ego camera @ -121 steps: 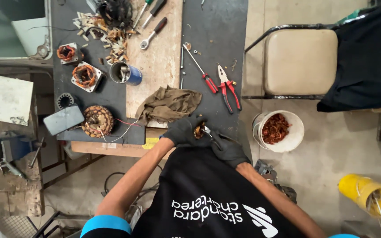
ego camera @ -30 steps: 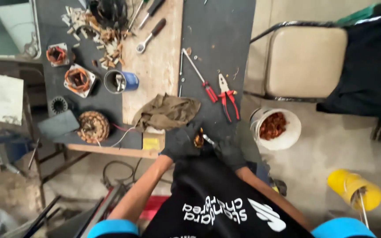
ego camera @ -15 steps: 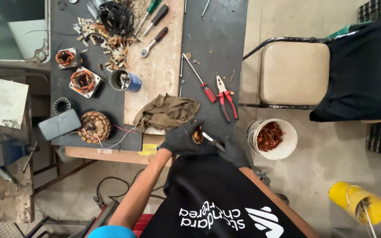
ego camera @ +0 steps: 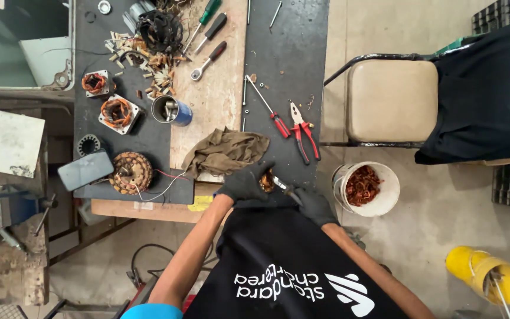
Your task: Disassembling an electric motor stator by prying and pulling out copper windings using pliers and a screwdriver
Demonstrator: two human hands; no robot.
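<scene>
Your left hand [ego camera: 244, 183], in a black glove, is closed around a small copper-wound motor part [ego camera: 266, 181] at the near edge of the workbench [ego camera: 284, 71], just below the brown rag [ego camera: 225, 152]. Your right hand [ego camera: 314, 205], also gloved, is curled shut on a small metal tool [ego camera: 283, 187] whose tip touches the part; what kind of tool it is can't be told from here. Both hands sit close together, right over the bench edge and your black apron [ego camera: 278, 266].

On the bench: red-handled pliers [ego camera: 301, 130] and a red-handled screwdriver [ego camera: 270, 112] lie just far of your right hand. A ratchet wrench [ego camera: 208, 60] and two more screwdrivers [ego camera: 208, 26] lie on the bare wood strip further off. To the left, a blue metal cup [ego camera: 171, 110], two square stators with copper windings [ego camera: 106, 97], a round wound stator [ego camera: 131, 172] with loose red and white leads, and a dark phone [ego camera: 85, 169] beside it. A heap of insulation scraps [ego camera: 143, 53] and a black wire tangle [ego camera: 159, 29] are at the far left.

On the floor right of the bench: a white bucket [ego camera: 385, 195] of copper scrap, near your right hand. A yellow bucket [ego camera: 479, 272] sits at the near right. A tan padded chair [ego camera: 391, 100] stands at the far right, with a second person in black [ego camera: 485, 94] next to it.
</scene>
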